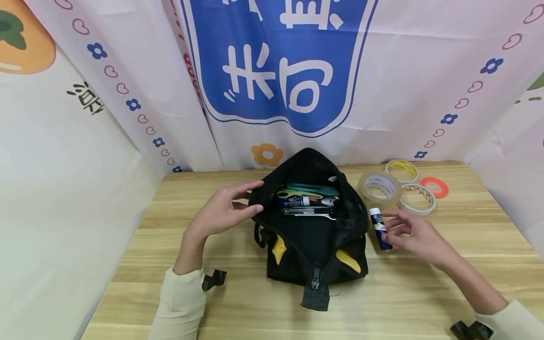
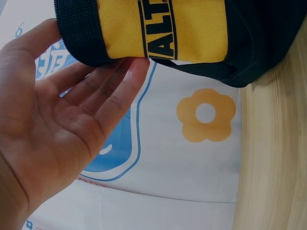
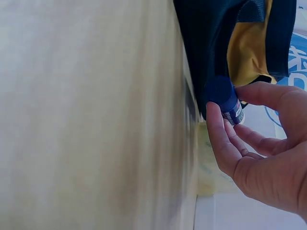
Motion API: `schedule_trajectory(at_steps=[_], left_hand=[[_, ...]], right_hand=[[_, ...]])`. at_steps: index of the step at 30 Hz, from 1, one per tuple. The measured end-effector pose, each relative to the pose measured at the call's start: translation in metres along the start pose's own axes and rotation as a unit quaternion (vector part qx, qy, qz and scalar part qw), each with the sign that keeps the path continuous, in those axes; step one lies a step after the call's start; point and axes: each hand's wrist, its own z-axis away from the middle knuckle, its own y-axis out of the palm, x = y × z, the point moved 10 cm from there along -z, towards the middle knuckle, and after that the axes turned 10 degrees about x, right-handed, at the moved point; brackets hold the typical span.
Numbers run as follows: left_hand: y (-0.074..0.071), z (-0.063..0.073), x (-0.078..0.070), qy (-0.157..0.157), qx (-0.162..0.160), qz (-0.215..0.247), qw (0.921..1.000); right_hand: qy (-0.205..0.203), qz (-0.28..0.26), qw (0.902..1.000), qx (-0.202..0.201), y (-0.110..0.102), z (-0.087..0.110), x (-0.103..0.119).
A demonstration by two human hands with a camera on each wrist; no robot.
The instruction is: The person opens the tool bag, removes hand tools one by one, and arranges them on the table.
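A black tool bag [image 1: 293,250] with yellow panels stands with its zipped mouth spread wide. My left hand [image 1: 227,208] holds the left rim of the bag, thumb and fingers at its edge; in the left wrist view its fingers [image 2: 120,93] touch the outside near the yellow panel. Just right of the bag, my right hand [image 1: 410,233] pinches a dark blue glue stick [image 1: 379,229] with a white cap, tilted, its blue base [image 3: 220,91] facing the right wrist camera. Inside the bag lie scissors with green handles [image 1: 297,193], a teal tool [image 1: 316,189], another blue-and-white tube [image 1: 293,202] and a cutter knife [image 1: 308,211].
Behind my right hand lie several tape rolls: a wide clear one [image 1: 365,189], a yellowish one [image 1: 401,163], a white one [image 1: 418,210] and a flat red one [image 1: 443,189]. A printed curtain [image 1: 382,118] hangs along the back edge of the wooden table [image 1: 170,226].
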Motion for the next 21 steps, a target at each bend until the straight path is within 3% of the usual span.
schedule_trajectory(at_steps=[21], left_hand=[[0.000, 0.000, 0.000, 0.002, 0.001, 0.009, 1.0000]], right_hand=[[0.051, -0.037, 0.9972, 0.040, 0.012, -0.001, -0.021]])
